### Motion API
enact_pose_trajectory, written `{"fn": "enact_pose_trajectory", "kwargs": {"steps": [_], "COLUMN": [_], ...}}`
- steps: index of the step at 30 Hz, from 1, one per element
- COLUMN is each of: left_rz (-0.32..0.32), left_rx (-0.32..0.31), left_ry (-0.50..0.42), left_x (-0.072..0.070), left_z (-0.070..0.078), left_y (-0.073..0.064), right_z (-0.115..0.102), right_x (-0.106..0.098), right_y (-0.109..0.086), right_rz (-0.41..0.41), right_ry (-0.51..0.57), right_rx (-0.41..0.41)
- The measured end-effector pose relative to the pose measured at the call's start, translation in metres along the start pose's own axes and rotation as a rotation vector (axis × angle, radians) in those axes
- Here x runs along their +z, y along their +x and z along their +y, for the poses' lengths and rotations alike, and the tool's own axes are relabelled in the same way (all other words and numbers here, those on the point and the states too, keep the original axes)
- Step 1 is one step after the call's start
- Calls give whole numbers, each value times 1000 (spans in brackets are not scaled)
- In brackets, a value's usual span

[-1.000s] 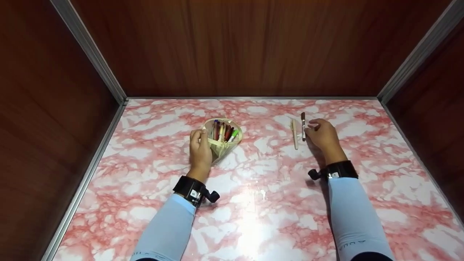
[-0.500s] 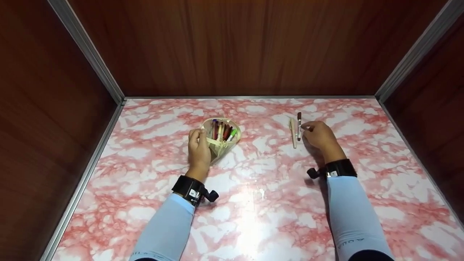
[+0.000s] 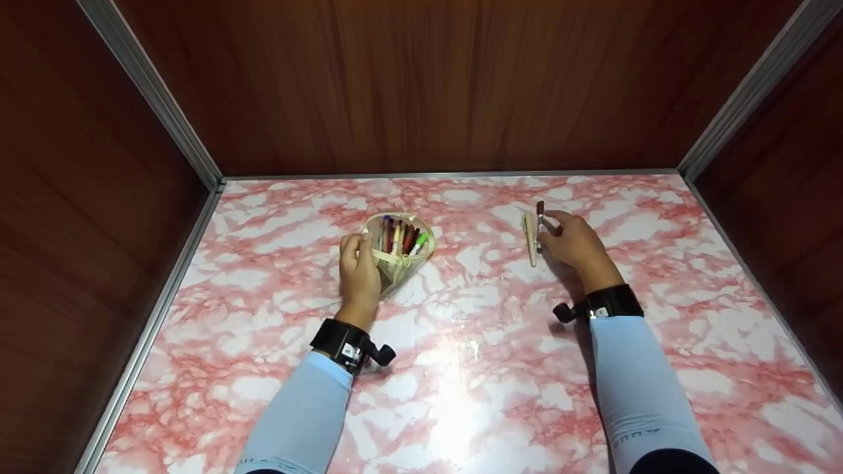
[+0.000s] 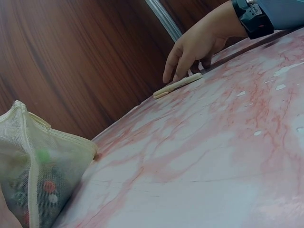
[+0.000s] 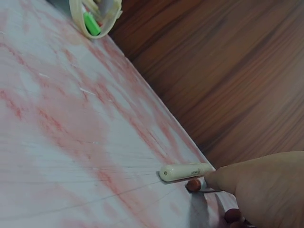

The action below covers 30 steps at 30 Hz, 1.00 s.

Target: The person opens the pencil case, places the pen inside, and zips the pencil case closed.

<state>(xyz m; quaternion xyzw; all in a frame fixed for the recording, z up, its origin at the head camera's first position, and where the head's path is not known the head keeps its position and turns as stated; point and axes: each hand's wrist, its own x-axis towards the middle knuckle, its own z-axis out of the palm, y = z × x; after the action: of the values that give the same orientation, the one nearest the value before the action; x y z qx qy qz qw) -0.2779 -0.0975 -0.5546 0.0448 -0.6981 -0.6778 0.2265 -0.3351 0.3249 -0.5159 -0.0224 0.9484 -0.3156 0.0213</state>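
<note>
My left hand grips the left rim of a cream mesh pen pouch, its mouth tilted open. Inside stand several pens and markers, one with a bright green cap. To the right, my right hand pinches a brown-capped marker between thumb and fingers. The marker's brown end shows by the thumb in the right wrist view, low over the table. Close along its left side lies a cream pen, flat on the table. Part of the marker is hidden behind my fingers.
The table has a glossy red-and-white marbled top. Dark wood panels with metal edge strips close it in at the back and both sides. A wide stretch of tabletop lies between the pouch and the pens.
My right hand has shifted left, and its fingers have closed around the brown-capped marker, which has moved nearer the cream pen. My left hand keeps its grip on the pouch.
</note>
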Motion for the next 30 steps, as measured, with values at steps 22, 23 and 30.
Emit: {"fn": "enact_pose_trajectory", "kwargs": {"steps": [22, 23, 30], "left_rz": [-13, -12, 4], "left_rx": [-23, -24, -14], "left_ry": [9, 9, 9], "left_x": [1, 1, 1], "left_z": [2, 2, 2], "left_y": [-1, -1, -1], "right_z": [-7, -7, -6], "right_x": [-4, -5, -8], "right_y": [-9, -9, -8], "right_rz": [110, 111, 70], "right_ry": [-80, -75, -29], "right_rx": [32, 40, 93]}}
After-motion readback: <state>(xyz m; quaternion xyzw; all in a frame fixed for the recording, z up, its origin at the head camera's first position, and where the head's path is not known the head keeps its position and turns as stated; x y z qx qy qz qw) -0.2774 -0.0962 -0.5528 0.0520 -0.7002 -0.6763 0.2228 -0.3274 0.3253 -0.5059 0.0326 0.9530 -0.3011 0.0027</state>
